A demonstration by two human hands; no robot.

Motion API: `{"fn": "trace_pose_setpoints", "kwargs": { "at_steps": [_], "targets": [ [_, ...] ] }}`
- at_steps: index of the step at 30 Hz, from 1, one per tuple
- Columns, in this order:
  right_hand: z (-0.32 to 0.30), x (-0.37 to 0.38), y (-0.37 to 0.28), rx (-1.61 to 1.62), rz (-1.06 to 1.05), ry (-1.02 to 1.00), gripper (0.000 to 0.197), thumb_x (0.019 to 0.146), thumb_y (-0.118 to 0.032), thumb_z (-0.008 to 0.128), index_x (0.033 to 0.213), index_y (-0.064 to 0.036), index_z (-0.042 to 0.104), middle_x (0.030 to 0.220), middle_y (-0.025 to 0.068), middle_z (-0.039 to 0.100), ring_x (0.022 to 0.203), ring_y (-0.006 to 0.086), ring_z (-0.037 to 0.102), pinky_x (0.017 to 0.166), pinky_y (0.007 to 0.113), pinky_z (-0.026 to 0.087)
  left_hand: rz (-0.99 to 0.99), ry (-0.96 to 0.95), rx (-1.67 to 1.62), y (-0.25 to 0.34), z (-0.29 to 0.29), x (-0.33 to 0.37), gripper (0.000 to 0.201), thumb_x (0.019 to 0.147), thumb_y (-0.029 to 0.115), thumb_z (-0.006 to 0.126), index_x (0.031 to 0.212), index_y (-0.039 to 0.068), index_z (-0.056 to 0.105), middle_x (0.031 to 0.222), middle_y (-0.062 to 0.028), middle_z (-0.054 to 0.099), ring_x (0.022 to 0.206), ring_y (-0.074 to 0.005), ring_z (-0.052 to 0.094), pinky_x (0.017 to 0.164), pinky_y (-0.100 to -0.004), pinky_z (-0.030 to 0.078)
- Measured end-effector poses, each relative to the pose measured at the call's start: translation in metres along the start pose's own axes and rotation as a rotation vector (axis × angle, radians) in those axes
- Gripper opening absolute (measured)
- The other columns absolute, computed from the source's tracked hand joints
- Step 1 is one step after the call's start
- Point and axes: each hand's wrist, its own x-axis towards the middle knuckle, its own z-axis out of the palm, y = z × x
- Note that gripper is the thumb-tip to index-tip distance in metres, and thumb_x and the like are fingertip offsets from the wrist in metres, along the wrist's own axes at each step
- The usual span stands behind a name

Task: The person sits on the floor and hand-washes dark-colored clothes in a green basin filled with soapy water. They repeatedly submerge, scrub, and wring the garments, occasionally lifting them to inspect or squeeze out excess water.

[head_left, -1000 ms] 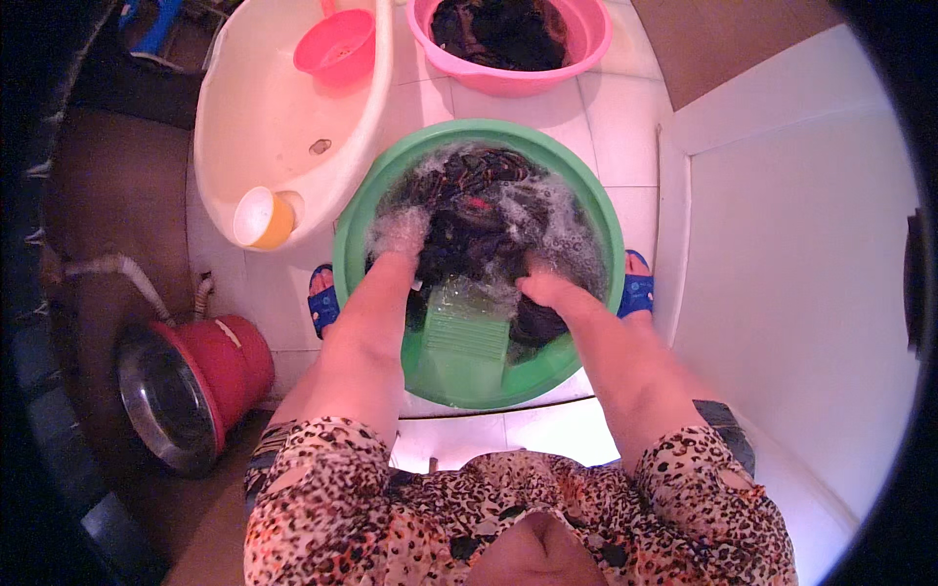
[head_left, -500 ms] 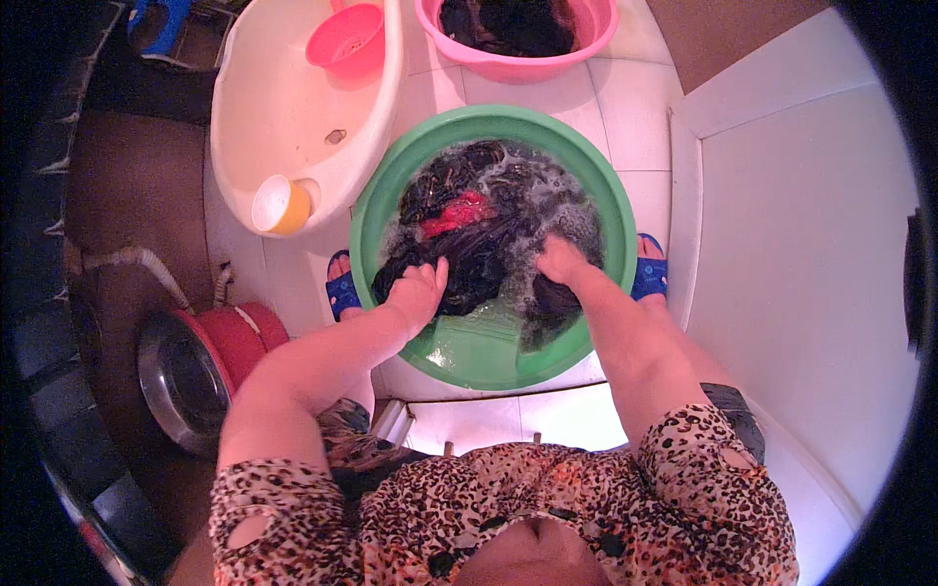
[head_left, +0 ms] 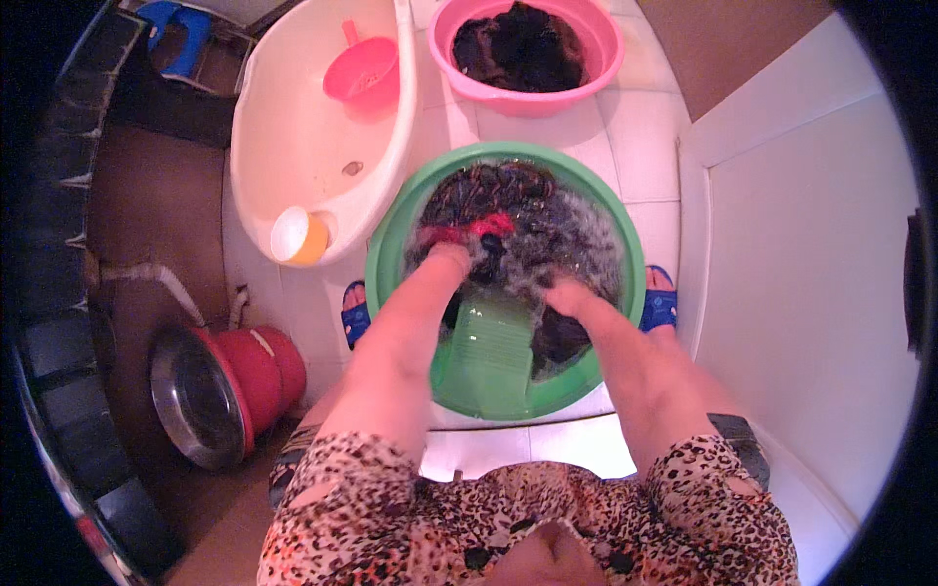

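- Big round green plastic tub (head_left: 503,149)
- Ridged green plastic washboard (head_left: 489,337)
- Wet black cloth heap (head_left: 479,186), with one bright red cloth (head_left: 495,224)
- Round pink plastic basin (head_left: 513,101), with blackish cloth (head_left: 518,49) inside
- Round hot-pink plastic scoop (head_left: 363,73)
- Long cream-coloured plastic bath (head_left: 293,146)
- Small round cup (head_left: 312,240), yellow-orange outside and white inside
- Round red bucket (head_left: 266,366)
- Blue open-toed sandals (head_left: 660,311)
- Pale cloth shirt (head_left: 357,508) with black and orangey-brown spots, like a leopard

I register a leopard-print fabric top (head_left: 537,493) in tan, black and orange. Loose short sleeves (head_left: 371,469): one oval cut-out each. Legwear (head_left: 740,449): dark, patterned. Footwear: blue open-toed slippers (head_left: 660,311), pale strap marking.
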Motion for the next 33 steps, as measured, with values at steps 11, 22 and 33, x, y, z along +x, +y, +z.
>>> {"fn": "trace_pose_setpoints", "kwargs": {
  "at_steps": [11, 22, 33],
  "targets": [
    [0.001, -0.009, -0.004, -0.077, 0.108, 0.112, 0.05, 0.079, -0.024, 0.061, 0.122, -0.0012, 0.051, 0.113, 0.0289, 0.06, 0.106, 0.0447, 0.058, 0.095, 0.05, 0.045, -0.157, 0.827, -0.42, 0.01, -0.098, -0.049, 0.051, 0.084, 0.038, 0.066, 0.13, 0.017, 0.055, 0.114, -0.017, 0.055, 0.107, -0.0369, 0.052, 0.091, -0.0476, 0.046],
    [0.007, -0.035, -0.025, -0.191, 0.144, 0.303, 0.061, 0.073, -0.017, 0.067, 0.127, -0.0005, 0.046, 0.107, 0.0256, 0.062, 0.102, 0.0412, 0.061, 0.092, 0.049, 0.048, -0.305, 0.483, -0.464, 0.02, -0.079, 0.006, 0.049, 0.088, 0.04, 0.062, 0.126, 0.014, 0.047, 0.112, -0.0196, 0.062, 0.107, -0.0394, 0.059, 0.09, -0.0507, 0.047],
    [-0.005, -0.035, -0.008, -0.077, 0.071, 0.178, 0.072, 0.076, -0.032, 0.069, 0.137, -0.0069, 0.04, 0.133, 0.0327, 0.041, 0.121, 0.0474, 0.046, 0.102, 0.046, 0.042, -0.202, 0.453, -0.485, 0.013, -0.183, -0.166, 0.061, 0.07, 0.038, 0.079, 0.114, 0.002, 0.059, 0.111, -0.02, 0.065, 0.106, -0.0355, 0.062, 0.093, -0.0413, 0.048]
  ]
}}
